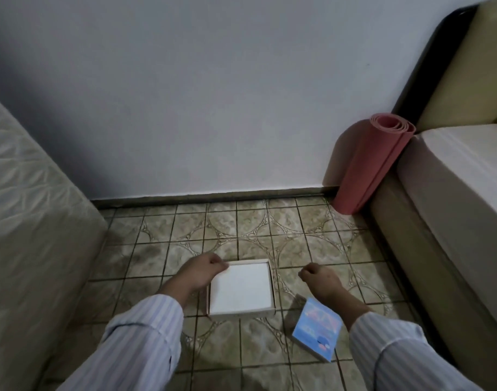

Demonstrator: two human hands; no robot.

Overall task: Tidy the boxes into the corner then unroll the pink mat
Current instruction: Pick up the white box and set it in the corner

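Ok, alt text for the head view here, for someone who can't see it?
Two hands in striped sleeves reach down over a tiled floor: the left hand touches the far left corner of a white box, the right hand hovers above a blue box. A rolled pink mat stands against the wall beside a sofa.

We look down on a brown patterned tile floor between 2 pieces of furniture. A shallow white square cardboard box lies flat on the tiles. Our left hand touches its far left corner, fingers curled; whether it grips the rim we cannot tell. Our right hand hovers loosely curled to the right of the box, apart from it. Below that wrist a small blue printed box lies on the floor, turned at an angle. Both arms wear striped pale sleeves. A rolled pink foam mat stands leaning in the far right corner, against the grey wall and the beige bed.
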